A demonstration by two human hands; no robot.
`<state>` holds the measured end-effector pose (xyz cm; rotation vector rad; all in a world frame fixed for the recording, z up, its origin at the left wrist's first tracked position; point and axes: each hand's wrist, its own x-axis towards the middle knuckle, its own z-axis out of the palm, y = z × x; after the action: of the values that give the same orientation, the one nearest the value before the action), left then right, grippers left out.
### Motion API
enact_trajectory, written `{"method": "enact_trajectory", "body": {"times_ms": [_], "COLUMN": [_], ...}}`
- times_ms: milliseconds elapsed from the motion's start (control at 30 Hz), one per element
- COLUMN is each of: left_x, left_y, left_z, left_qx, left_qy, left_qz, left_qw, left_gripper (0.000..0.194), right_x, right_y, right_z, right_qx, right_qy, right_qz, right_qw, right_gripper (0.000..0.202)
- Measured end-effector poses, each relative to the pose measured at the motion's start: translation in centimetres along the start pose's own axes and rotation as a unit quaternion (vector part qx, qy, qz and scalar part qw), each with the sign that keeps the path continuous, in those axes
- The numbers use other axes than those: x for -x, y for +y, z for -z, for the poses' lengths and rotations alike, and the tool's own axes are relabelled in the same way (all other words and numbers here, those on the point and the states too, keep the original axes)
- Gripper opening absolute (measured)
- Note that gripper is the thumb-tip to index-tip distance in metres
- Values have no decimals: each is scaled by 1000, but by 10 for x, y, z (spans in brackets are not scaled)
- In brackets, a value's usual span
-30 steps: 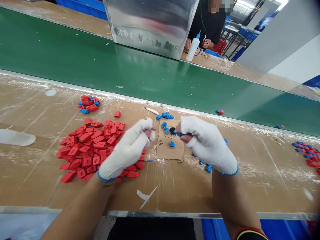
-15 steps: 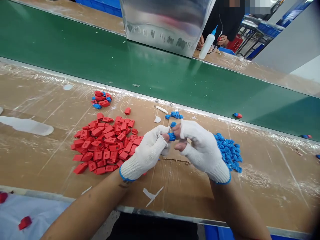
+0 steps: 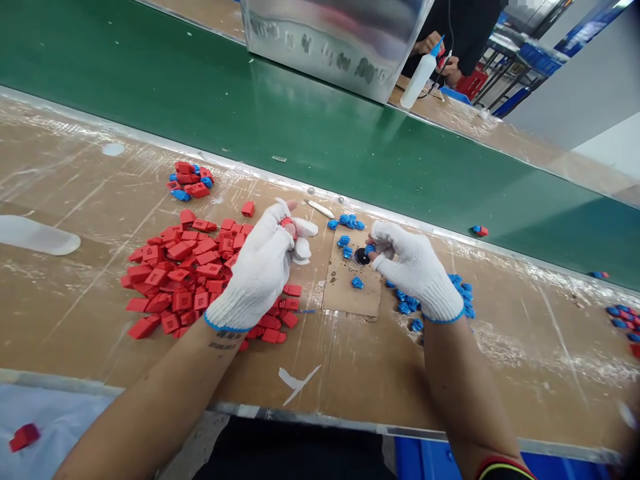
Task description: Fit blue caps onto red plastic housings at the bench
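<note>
My left hand (image 3: 265,263), in a white glove with bare fingertips, is closed on a red piece (image 3: 289,225) above the right edge of a heap of red pieces (image 3: 183,267). In a similar glove, my right hand (image 3: 413,263) pinches a blue piece (image 3: 370,249) beside a small round black dish (image 3: 362,256). The dish sits on a cardboard square (image 3: 350,297) with a few loose blue pieces (image 3: 357,283) on it. More blue pieces (image 3: 467,293) lie around and partly behind my right hand.
A mixed red and blue cluster (image 3: 193,180) lies at the back left. Beyond the table runs a green belt (image 3: 320,150) carrying small red-blue pieces (image 3: 480,231). A metal box (image 3: 325,47), a bottle (image 3: 419,80) and a person's hands (image 3: 450,69) are farther back.
My hands have moved apart. The left now holds a red piece to the left; the right has the blue piece by the black dish. The cardboard and dish are now uncovered.
</note>
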<state>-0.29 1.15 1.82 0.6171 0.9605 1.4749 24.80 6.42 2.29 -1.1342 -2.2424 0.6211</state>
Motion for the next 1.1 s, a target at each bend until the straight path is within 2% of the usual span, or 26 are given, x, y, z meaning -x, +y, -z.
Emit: {"method": "enact_trajectory", "body": {"times_ms": [167,333,467,600,933,1100], "left_x": [-2,-5,-6,-5,-8,-7], "left_y": [2,-4,-6,-5,-7,-6], "left_z": [3,6,7,6,7,8], "left_qx": [-20,-19,-43,-43,-38,-47], "left_qy": [7,-6,-5,-9,8,13], "left_qz": [-4,-20,-47,-38,-43,-38], "left_qw": [1000,1000,998,998,998,998], "left_gripper": [8,23,16,16,17,19], "right_x": [-1,-1,1,4,4,5], "right_y": [2,1,0,0,7,6], "right_z": [-8,-6,1,7,2,4], "right_qx": [43,52,66,76,78,63], "right_qy": [-30,-39,-37,-48,-61,-54], "right_qz": [18,17,-2,-42,-46,-42], "right_qw": [998,998,997,995,994,996], "right_gripper": [7,10,16,25,38,33]}}
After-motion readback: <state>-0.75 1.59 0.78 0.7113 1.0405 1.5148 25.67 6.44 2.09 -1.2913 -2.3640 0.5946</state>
